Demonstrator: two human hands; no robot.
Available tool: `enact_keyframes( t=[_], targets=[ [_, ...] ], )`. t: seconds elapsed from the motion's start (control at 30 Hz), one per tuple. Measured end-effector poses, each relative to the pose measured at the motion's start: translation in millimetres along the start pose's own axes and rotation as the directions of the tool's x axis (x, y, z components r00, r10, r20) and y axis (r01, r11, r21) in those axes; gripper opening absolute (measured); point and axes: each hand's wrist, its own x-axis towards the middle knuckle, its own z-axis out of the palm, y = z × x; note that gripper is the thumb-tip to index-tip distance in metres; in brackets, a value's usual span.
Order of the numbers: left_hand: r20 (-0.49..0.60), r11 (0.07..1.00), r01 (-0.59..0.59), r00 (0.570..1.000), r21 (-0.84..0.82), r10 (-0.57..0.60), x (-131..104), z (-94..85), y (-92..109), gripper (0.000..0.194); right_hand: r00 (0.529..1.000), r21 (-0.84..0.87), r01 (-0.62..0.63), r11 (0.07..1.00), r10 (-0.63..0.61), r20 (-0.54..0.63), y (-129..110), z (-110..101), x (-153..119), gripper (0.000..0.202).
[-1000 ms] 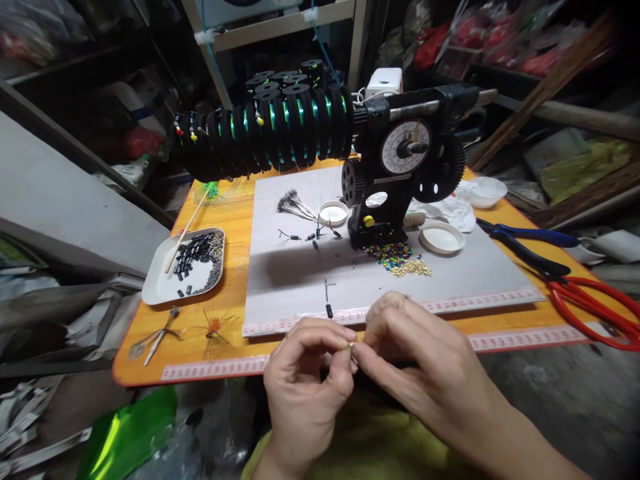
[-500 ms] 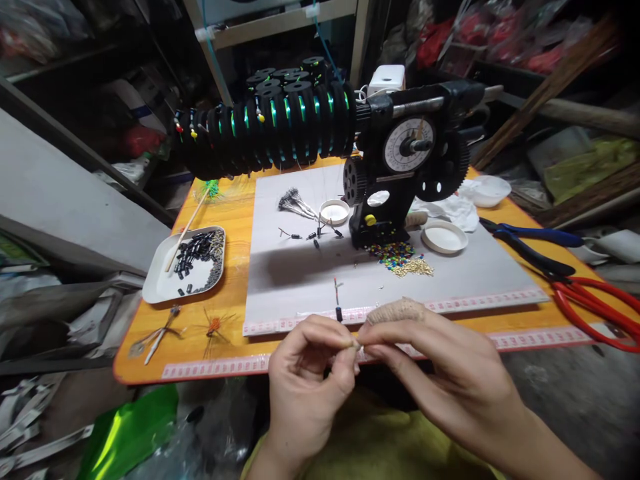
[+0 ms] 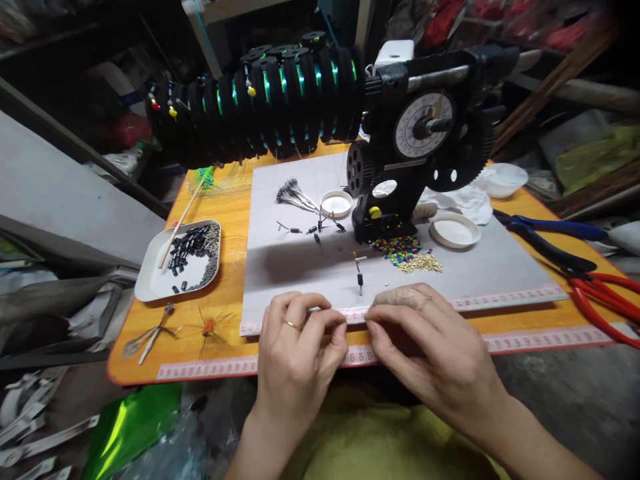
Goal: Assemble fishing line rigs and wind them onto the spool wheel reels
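My left hand [image 3: 303, 340], with a ring on one finger, is closed with its thumb and fingertips pinched together. Facing it across a small gap, my right hand [image 3: 430, 343] pinches with thumb and forefinger; tan tape [image 3: 403, 298] wraps a finger. Whatever either pinch holds is too fine to make out. Just beyond the fingertips is a small black cylindrical piece [image 3: 360, 283] with a thin orange-tipped stem; whether it hangs or lies on the board cannot be told. Further back, several similar black pieces [image 3: 313, 231] lie on the grey board [image 3: 295, 267].
A black machine [image 3: 385, 180] with a dial and a row of black spools [image 3: 280, 100] stands behind. Colored beads [image 3: 400, 248] and gold bits [image 3: 423, 263] lie at its foot. A white tray [image 3: 150, 283] of black parts is left; red-handled scissors [image 3: 600, 307] and blue-handled pliers [image 3: 560, 228] are right.
My hands have drawn apart, and the left has turned so its back shows. The small black piece now appears further from the fingertips. The view has shifted slightly.
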Motion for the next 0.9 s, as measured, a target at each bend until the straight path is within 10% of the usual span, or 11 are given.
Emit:
enact_keyframes(
  t=[0.43,0.9],
  targets=[
    [0.242,0.979,0.200,0.952,-0.036,-0.185,15,-13.4,-4,0.011,0.997,-0.002,-0.046,0.999,0.047,0.059,4,9,-6,0.021],
    [0.182,0.986,0.160,0.972,-0.037,-0.151,11,-8.2,-7,0.011,0.998,-0.065,-0.024,0.998,0.028,0.053,8,4,-11,0.029]
  ],
)
